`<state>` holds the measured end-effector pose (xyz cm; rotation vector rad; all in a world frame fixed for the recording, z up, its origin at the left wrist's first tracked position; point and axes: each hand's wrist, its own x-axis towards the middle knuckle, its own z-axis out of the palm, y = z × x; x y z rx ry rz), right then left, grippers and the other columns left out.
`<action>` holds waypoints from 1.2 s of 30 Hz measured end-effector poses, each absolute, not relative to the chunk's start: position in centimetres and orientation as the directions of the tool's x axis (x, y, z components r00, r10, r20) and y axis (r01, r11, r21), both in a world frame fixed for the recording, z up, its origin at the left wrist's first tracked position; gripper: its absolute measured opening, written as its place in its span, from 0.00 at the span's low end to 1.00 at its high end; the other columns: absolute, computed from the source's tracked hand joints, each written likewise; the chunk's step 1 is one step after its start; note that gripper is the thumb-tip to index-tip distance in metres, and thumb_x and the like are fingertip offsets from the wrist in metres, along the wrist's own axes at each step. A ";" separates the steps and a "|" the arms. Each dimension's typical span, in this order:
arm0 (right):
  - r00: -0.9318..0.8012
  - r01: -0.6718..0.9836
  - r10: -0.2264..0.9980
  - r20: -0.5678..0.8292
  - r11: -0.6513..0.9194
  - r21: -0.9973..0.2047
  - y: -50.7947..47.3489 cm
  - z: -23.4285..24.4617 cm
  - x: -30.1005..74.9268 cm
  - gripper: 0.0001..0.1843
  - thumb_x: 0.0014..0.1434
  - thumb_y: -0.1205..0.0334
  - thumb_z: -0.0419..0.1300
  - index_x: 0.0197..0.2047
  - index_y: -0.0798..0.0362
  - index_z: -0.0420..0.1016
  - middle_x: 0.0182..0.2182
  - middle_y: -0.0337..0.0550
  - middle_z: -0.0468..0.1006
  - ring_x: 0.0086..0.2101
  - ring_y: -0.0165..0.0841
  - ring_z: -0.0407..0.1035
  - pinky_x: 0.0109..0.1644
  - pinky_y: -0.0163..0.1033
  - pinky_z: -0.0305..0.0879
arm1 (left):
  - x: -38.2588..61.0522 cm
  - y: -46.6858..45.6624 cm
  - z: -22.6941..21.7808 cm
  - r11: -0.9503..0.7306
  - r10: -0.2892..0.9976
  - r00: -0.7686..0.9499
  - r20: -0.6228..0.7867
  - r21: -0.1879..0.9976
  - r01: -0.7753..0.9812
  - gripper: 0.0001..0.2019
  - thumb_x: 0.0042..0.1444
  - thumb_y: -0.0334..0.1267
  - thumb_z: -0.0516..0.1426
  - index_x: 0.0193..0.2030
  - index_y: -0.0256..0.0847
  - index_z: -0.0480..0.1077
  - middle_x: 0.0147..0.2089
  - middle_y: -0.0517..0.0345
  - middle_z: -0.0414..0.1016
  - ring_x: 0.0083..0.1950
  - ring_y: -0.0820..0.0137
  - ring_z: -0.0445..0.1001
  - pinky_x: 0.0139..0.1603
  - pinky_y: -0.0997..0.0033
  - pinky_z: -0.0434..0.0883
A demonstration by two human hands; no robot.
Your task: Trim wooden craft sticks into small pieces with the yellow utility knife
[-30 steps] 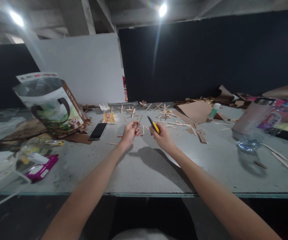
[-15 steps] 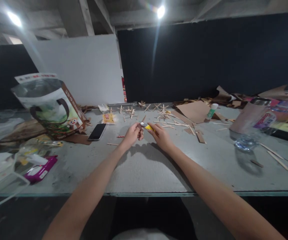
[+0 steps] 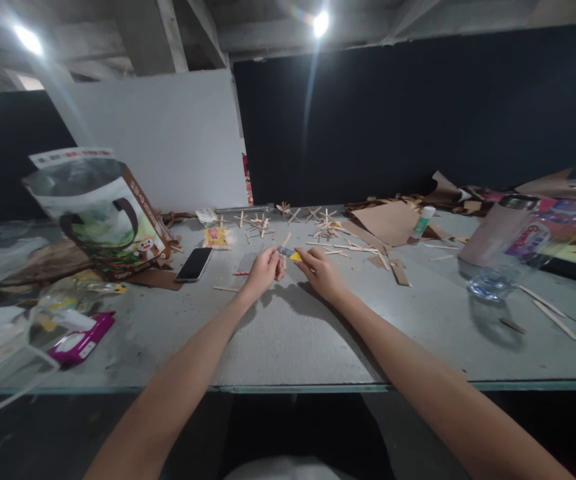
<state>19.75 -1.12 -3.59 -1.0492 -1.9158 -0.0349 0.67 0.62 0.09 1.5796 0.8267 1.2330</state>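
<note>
Fingers of the left hand (image 3: 264, 269) clamp a thin, pale wooden stick (image 3: 287, 238), pointing away; those of the right hand (image 3: 322, 269) clamp a yellow-handled, metal-bladed knife (image 3: 295, 256), long axis directed leftward toward the stick. Blade contact: unconfirmed.

left arm (image 3: 183, 370): bare, slants from near left to far right | left hand (image 3: 267, 265): curled, pinching | right arm (image 3: 418, 370): bare, slants from near right to far left | right hand (image 3: 322, 270): curled, pinching, just right of left hand
</note>
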 end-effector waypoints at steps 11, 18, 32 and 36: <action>-0.201 0.696 0.683 0.702 0.604 -0.388 -0.7 -4.2 19.5 0.27 0.77 0.47 0.47 0.64 0.52 0.77 0.39 0.50 0.75 0.39 0.42 0.72 0.46 0.42 0.68 | 0.5 0.7 -0.3 -0.339 0.910 0.256 0.326 0.941 0.005 0.09 0.70 0.43 0.56 0.40 0.41 0.66 0.21 0.71 0.63 0.16 0.78 0.61 0.20 0.76 0.55; -0.212 0.709 0.711 0.670 0.584 -0.396 -0.5 -4.4 19.4 0.25 0.77 0.49 0.48 0.63 0.49 0.78 0.38 0.48 0.75 0.39 0.41 0.72 0.46 0.41 0.67 | 0.4 0.7 -0.7 -0.327 0.915 0.254 0.315 0.945 0.007 0.12 0.69 0.43 0.58 0.35 0.41 0.66 0.22 0.70 0.64 0.16 0.79 0.61 0.21 0.75 0.54; -0.241 0.772 0.771 0.589 0.520 -0.366 -0.9 -4.2 19.0 0.18 0.76 0.54 0.53 0.57 0.49 0.80 0.37 0.47 0.76 0.37 0.40 0.70 0.40 0.38 0.61 | 1.2 1.0 -2.4 -0.264 0.944 0.180 0.277 0.960 -0.096 0.23 0.67 0.53 0.59 0.27 0.42 0.59 0.22 0.70 0.58 0.17 0.80 0.56 0.21 0.78 0.53; -0.243 0.784 0.780 0.577 0.508 -0.357 -0.8 -4.2 18.9 0.17 0.76 0.55 0.53 0.56 0.50 0.80 0.37 0.46 0.76 0.37 0.38 0.70 0.39 0.37 0.60 | 1.4 1.2 -2.9 -0.250 0.951 0.157 0.267 0.961 -0.121 0.24 0.69 0.53 0.57 0.26 0.42 0.58 0.22 0.70 0.57 0.17 0.81 0.55 0.21 0.77 0.53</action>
